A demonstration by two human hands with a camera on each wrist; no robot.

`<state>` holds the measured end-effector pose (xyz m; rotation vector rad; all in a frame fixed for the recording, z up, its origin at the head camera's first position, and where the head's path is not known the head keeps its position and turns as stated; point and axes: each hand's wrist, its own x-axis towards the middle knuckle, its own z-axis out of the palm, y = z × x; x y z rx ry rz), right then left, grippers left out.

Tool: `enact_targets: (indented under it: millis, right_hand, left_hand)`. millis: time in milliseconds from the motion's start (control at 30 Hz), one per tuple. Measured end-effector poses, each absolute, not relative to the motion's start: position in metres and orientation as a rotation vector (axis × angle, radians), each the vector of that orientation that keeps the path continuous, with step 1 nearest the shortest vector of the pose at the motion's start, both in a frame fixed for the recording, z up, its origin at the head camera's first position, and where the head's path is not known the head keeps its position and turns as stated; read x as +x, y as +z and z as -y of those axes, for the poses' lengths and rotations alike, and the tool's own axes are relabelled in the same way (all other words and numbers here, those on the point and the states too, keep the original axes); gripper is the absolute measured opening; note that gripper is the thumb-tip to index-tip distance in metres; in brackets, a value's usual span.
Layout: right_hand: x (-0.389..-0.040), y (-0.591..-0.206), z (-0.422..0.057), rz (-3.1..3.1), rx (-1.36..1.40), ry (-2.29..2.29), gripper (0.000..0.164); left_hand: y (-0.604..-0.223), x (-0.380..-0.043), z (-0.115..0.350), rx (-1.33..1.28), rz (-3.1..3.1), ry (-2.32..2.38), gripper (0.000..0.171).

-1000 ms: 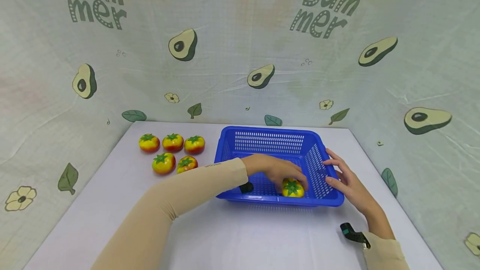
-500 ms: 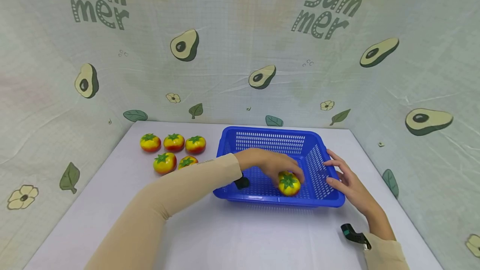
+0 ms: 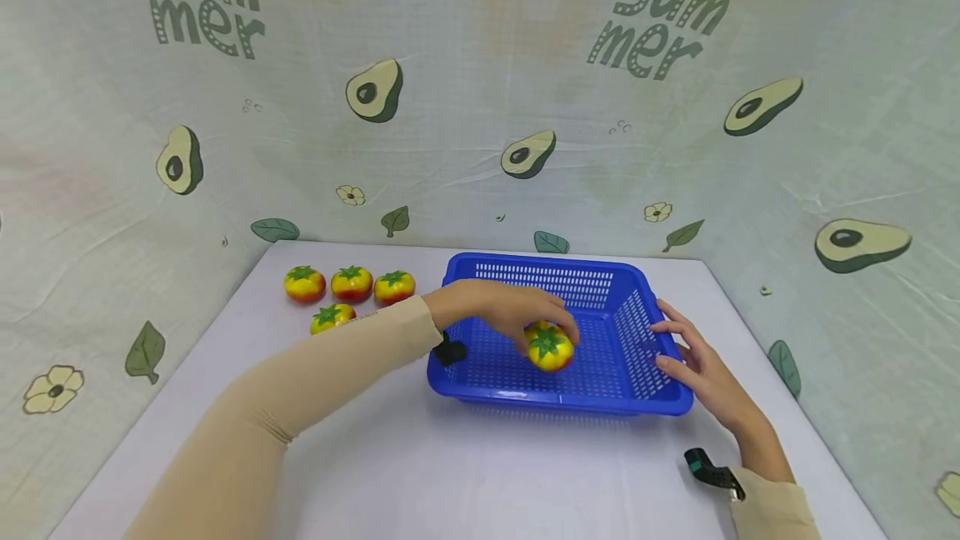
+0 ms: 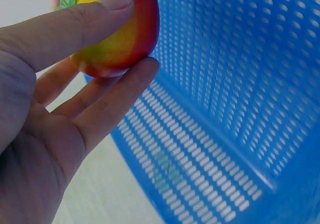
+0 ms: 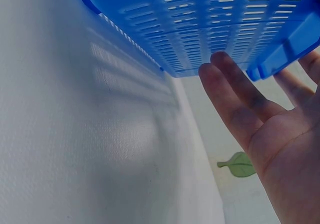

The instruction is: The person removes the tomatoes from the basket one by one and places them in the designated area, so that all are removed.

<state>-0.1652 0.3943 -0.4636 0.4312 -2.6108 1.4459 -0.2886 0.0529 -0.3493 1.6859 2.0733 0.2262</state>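
Note:
My left hand (image 3: 517, 307) holds a yellow-and-red tomato (image 3: 550, 348) with a green leafy top, between thumb and fingers. Both are over the inside of a blue perforated plastic basket (image 3: 562, 400). In the left wrist view the tomato (image 4: 125, 41) is off the basket's floor, with the thumb on one side and fingertips on the other. At the basket's right rim is my right hand (image 3: 697, 361), its fingers spread and mostly straight. From the right wrist view, two of its fingertips lie at the basket's outer wall (image 5: 200, 33).
Several similar tomatoes (image 3: 351, 283) stand on the white table (image 3: 450, 473) left of the basket, some partly covered by my left sleeve (image 3: 300, 390). A cloth printed with avocados (image 3: 528, 154) hangs behind and at the sides.
My left hand has lifted the tomato from the basket's front right part and carried it left and somewhat back. The right hand stays at the rim.

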Motion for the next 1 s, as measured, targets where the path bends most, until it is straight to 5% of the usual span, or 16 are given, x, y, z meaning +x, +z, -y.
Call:
enact_targets:
  millis: [1000]
  right_hand:
    - [-0.165,-0.463,-0.393,2.619,0.434,1.431,0.043]
  left_hand:
    - [-0.311,-0.294,0.068,1.440,-2.312,0.350,0.066]
